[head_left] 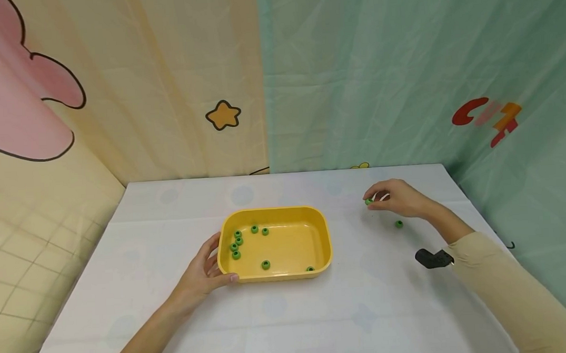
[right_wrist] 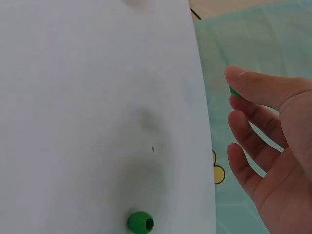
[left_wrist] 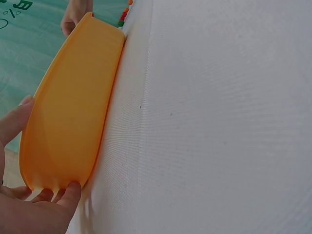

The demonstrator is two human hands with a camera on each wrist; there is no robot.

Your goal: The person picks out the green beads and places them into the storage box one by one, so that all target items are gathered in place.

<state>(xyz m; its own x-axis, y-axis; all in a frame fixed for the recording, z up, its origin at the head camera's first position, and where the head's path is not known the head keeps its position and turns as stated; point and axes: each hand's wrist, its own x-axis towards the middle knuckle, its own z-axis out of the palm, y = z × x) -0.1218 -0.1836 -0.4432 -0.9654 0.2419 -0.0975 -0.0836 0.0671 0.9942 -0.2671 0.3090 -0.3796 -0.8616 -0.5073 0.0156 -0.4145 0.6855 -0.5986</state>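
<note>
My left hand [head_left: 199,277] grips the left end of a yellow tray [head_left: 297,275], thumb at its near corner and fingers along its side. In the left wrist view, its fingertips press the outer wall of the tray [left_wrist: 73,107]. Inside lie several green beads with holes, mostly toward the left, including one bead [head_left: 266,264] near the front. Right of the tray, my right hand [head_left: 400,197] pinches a green bead [head_left: 368,201] between thumb and index finger above the table; the other fingers are loosely bent. Another green bead [head_left: 399,224] lies on the table below it.
A white cloth covers the table [head_left: 289,323]. Printed curtains [head_left: 379,88] stand behind and at both sides. A black device [head_left: 432,258] is attached at the right wrist. Small red, orange and green round spots [left_wrist: 124,15] show beyond the tray in the left wrist view.
</note>
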